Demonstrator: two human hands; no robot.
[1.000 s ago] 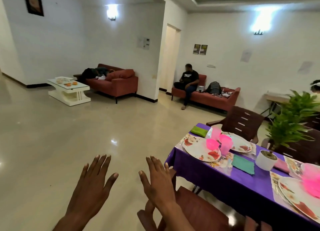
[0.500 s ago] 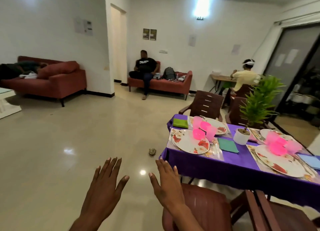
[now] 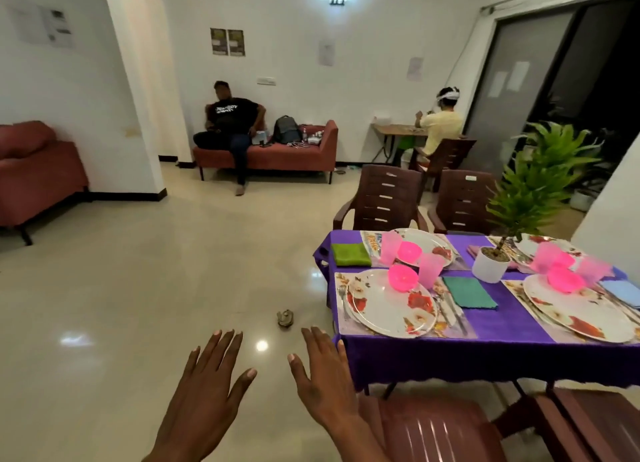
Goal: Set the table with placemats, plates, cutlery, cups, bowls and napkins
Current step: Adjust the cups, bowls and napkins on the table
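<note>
Four floral plates sit on a table draped in a purple cloth [image 3: 502, 326] at the right of the frame: a near-left plate [image 3: 391, 305], a far-left plate [image 3: 429, 245], a near-right plate [image 3: 578, 311] and a far-right plate [image 3: 530, 245] partly hidden behind a potted plant [image 3: 491, 264] at the table's centre. Each plate rests on a patterned placemat, and cutlery lies beside the near-left plate. Pink bowls and pink cups cluster between the plates; two bowls [image 3: 401, 277] and two cups [image 3: 429, 269] show clearly on the left half, while the pink pieces on the right half blur together and cannot be counted. Three napkins are plain to see: a green one [image 3: 350, 254] at the far-left corner, a teal one [image 3: 469, 292] beside the near-left plate, and a blue one [image 3: 623, 292] at the right edge. The person's left hand [image 3: 204, 399] and right hand [image 3: 325, 382] are raised palm-down in the foreground, short of the table's near-left corner, fingers straight and spread, holding nothing. Four brown chairs stand around the table, two on the far side [image 3: 381, 198] and two at the near edge. The room has a glossy pale tiled floor and white walls; one person sits on a red sofa [image 3: 294, 151] at the back wall, and another sits at a small desk [image 3: 394, 130].
</note>
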